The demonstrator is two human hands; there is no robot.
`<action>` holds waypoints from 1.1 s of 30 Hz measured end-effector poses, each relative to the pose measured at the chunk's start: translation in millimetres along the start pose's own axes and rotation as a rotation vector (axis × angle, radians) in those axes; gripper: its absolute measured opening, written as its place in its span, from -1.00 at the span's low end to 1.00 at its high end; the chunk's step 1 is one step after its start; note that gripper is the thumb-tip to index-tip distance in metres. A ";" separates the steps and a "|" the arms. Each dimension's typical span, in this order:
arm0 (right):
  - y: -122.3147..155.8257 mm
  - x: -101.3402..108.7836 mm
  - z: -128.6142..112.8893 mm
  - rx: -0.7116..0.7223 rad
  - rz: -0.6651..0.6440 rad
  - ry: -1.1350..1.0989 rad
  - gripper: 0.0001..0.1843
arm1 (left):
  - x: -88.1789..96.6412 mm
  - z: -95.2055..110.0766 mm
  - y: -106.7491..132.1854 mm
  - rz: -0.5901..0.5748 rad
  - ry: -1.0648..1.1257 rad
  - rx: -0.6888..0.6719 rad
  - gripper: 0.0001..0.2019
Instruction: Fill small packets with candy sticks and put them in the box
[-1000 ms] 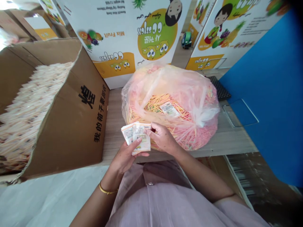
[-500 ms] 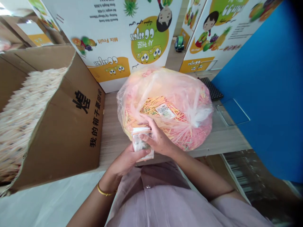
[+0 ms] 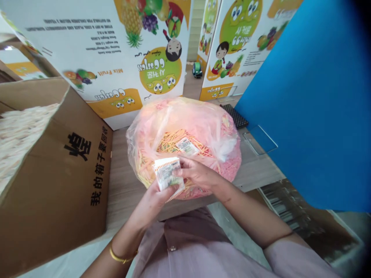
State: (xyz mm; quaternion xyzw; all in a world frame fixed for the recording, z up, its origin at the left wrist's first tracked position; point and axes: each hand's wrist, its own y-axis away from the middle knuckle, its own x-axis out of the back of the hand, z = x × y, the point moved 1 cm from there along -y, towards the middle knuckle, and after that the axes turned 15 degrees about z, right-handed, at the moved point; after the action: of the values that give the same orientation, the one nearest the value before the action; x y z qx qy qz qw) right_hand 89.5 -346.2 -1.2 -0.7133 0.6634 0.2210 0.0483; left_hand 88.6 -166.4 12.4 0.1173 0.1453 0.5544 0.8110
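Observation:
A small stack of printed white packets (image 3: 166, 172) with orange striped edges is gripped between both hands in front of my body. My left hand (image 3: 153, 199) closes round its lower end, thumb across the front. From the right side, my right hand (image 3: 195, 173) pinches the stack's edge; its far fingers are hidden behind. Just beyond the hands lies a big clear plastic bag (image 3: 185, 112) full of thin pink, yellow and orange sticks. One loose printed packet (image 3: 187, 146) rests on the sticks in the bag's opening.
A brown carton (image 3: 78, 185) holding many pale wrapped packs stands on the left. White printed fruit cartons (image 3: 107, 50) line the back, with a tape dispenser (image 3: 197, 70) between them. A blue panel (image 3: 295, 116) rises on the right, near a black patterned item (image 3: 236, 116).
The view has shifted, so the bag and cartons sit lower and further left. The stack is tilted more and shows more of its front, as my right hand has moved to its right edge.

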 end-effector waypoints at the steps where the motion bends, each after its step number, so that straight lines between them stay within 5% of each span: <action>1: 1.5 2.6 -1.8 -0.010 0.020 -0.048 -0.54 | -5.4 2.3 -3.1 -0.001 0.001 -0.035 -0.60; 8: -3.6 52.8 -40.3 0.030 0.203 0.012 -0.64 | -30.4 9.8 -32.4 -0.072 -0.242 -0.261 -0.52; 12: -31.0 90.1 -63.1 -0.023 0.391 0.077 -0.79 | -26.2 5.5 -58.4 0.161 -0.671 -0.735 -0.58; 16: -55.1 96.7 -56.8 -0.136 0.458 0.312 -0.88 | -27.2 -5.6 -72.4 0.186 -1.057 -1.012 -0.57; 21: -67.6 85.2 -41.9 0.013 0.479 0.942 -0.83 | -30.7 -27.6 -70.7 0.207 -1.245 -1.064 -0.66; 25: -77.5 82.8 -36.9 0.185 0.464 1.216 -0.76 | -30.2 -35.8 -68.3 0.226 -1.254 -1.029 -0.67; 30: -88.5 77.9 -28.3 0.124 0.447 0.996 -0.92 | -30.0 -35.2 -67.9 0.204 -1.229 -0.995 -0.65; 33: -90.8 74.2 -26.5 0.019 0.412 0.822 -0.86 | -29.2 -35.2 -67.9 0.204 -1.220 -0.997 -0.65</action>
State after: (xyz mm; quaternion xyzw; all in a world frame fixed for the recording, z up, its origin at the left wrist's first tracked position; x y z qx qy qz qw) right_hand 185.6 -413.9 -25.9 -0.5946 0.7574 -0.0815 -0.2573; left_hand 124.5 -217.0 -41.2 0.0363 -0.6013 0.4636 0.6498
